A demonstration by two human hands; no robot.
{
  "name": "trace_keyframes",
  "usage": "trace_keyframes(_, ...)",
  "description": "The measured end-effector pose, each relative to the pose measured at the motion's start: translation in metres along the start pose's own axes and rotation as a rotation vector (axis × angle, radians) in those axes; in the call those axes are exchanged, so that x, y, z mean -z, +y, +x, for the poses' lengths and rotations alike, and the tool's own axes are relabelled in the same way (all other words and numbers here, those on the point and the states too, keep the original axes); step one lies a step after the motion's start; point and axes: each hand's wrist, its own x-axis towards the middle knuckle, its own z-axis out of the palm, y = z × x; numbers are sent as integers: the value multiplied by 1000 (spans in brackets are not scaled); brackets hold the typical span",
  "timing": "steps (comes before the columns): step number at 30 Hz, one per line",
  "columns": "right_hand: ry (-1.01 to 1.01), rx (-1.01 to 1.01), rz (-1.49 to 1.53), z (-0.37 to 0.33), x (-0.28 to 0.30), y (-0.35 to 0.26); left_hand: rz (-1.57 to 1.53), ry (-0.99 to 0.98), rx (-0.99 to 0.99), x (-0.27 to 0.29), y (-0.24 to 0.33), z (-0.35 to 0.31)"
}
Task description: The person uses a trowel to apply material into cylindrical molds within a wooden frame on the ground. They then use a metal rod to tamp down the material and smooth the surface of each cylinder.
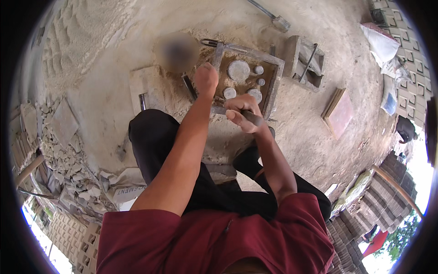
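In front of me lies a square metal mould frame [253,51] with sandy material inside. Round grey discs stand in it: a large disc [238,71] and several smaller ones. My left hand [206,80] is closed at the frame's left side; whatever it may hold is hidden. My right hand [244,109] wraps round a wooden tool handle [252,118] over the frame's near edge. The tool's working end cannot be made out behind the fingers. A dark metal bar [189,86] sits just left of the frame, close to my left hand.
Right of the frame stands a metal box [292,57] with a rod across it. A flat slab stack [338,112] lies farther right. Beyond the frame is a hammer-like tool [280,23]. Rubble [68,153] heaps at the left. A pale board [148,89] lies left of the frame.
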Motion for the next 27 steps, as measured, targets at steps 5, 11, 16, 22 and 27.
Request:
trace_keyframes(5, -10, 119, 76, -6, 19, -17, 12, 19, -17, 0, -1, -1)
trace_keyframes(11, -41, 53, -20, -17, 29, -13, 129, 32, -207, -1, -18, 13)
trace_keyframes(16, 12, 61, 26, -24, 43, -10, 5, -30, -106, -6, -5, 3)
trace_keyframes(22, -36, -36, -74, -30, 39, -10, 399, 9, -518, 1, -19, 12)
trace_keyframes(27, 391, -10, -34, -43, 37, 8, 53, 19, -111, -3, -1, 3)
